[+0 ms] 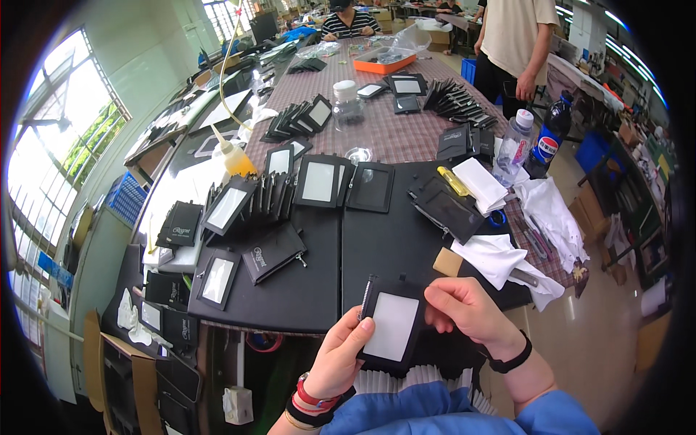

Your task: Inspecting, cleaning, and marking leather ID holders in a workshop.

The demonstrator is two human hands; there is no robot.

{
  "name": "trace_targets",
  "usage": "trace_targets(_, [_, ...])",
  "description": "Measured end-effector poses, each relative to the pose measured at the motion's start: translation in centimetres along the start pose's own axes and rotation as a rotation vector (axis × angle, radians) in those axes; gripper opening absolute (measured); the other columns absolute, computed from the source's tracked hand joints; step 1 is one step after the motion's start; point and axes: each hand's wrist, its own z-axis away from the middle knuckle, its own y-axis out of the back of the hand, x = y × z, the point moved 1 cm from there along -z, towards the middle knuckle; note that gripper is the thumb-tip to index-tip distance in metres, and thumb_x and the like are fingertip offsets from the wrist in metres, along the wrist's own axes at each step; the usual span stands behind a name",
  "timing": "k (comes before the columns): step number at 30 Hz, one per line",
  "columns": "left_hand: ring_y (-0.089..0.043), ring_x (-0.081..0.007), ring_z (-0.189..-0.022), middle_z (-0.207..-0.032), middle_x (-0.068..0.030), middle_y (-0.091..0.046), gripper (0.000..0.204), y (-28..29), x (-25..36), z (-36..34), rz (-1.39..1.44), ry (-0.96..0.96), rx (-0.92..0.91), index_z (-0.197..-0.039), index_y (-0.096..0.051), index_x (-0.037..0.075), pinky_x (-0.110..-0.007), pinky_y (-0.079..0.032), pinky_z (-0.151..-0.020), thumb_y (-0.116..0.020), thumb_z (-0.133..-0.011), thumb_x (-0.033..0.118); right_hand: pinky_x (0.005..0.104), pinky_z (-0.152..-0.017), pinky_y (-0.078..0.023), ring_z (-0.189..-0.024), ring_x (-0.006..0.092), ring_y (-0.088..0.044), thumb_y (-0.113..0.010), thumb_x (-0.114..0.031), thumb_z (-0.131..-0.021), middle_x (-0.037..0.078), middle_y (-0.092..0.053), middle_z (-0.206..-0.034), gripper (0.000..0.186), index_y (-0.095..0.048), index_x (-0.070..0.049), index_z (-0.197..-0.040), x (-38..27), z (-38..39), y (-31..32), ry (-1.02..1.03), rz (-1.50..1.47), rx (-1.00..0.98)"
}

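Note:
My left hand (348, 341) grips a black card holder (394, 322) by its left side, thumb on the front. The holder has a white window and a silver zipper along its left edge. My right hand (460, 308) is beside its upper right, fingers curled together; what they hold, if anything, is too small to make out. On the black work surface (319, 283) ahead lie another holder with a zip (274, 254), one with a white window (217, 283), a row of stacked holders (264, 199) and a tan block (447, 263).
White cloths (489, 257), a yellow cutter (453, 180) and two bottles (515, 152) (547, 138) sit at the right. A squeeze bottle (235, 159) stands at left, a jar (348, 101) and orange tray (384, 59) farther back. A person (511, 43) stands beside the table; another (348, 25) sits beyond.

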Motion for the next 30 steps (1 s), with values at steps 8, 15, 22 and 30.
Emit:
trace_targets(8, [-0.060, -0.0161, -0.106, -0.118, -0.0112, -0.060, 0.035, 0.9, -0.9, 0.6, -0.036, 0.022, -0.101, -0.127, -0.047, -0.005, -0.031, -0.048, -0.092, -0.042, -0.101, 0.017, 0.0180, -0.047, -0.036, -0.052, 0.0021, -0.047, -0.055, -0.028, -0.096, -0.003, -0.052, -0.059, 0.032, -0.061, -0.003, -0.077, 0.2, -1.0, 0.2, 0.124, 0.098, 0.105])
trace_targets(15, [-0.063, -0.0164, -0.087, -0.100, -0.0105, -0.062, 0.031, 0.0, -1.2, 0.5, -0.141, -0.048, 0.096, -0.117, -0.051, -0.003, -0.031, -0.051, -0.081, -0.041, -0.101, 0.020, 0.0175, -0.047, -0.037, -0.053, 0.0026, -0.048, -0.053, -0.026, -0.097, -0.002, -0.055, -0.062, 0.031, -0.063, -0.002, -0.081, 0.5, -1.0, 0.4, 0.149, 0.064, 0.080])
trace_targets(22, [-0.037, -0.0087, -0.049, -0.063, 0.0009, -0.041, 0.025, 1.2, -2.7, -0.2, 1.026, 0.173, -0.409, -0.077, -0.043, 0.010, -0.023, -0.029, -0.054, -0.046, -0.093, 0.029, 0.0155, -0.045, -0.035, -0.049, 0.0029, -0.047, -0.049, -0.024, -0.098, 0.000, -0.056, -0.063, 0.032, -0.064, -0.001, -0.081, 1.4, -0.8, 1.2, 0.187, -0.148, 0.121])
trace_targets(30, [-0.040, -0.0094, -0.044, -0.056, -0.0005, -0.045, 0.023, 1.5, -3.8, -0.4, 1.213, 0.078, -0.491, -0.071, -0.044, 0.011, -0.023, -0.031, -0.046, -0.042, -0.094, 0.007, 0.0152, -0.043, -0.036, -0.047, 0.0028, -0.047, -0.051, -0.024, -0.098, 0.001, -0.056, -0.060, 0.033, -0.063, -0.001, -0.078, 1.6, -1.0, 0.9, 0.242, -0.092, 0.154])
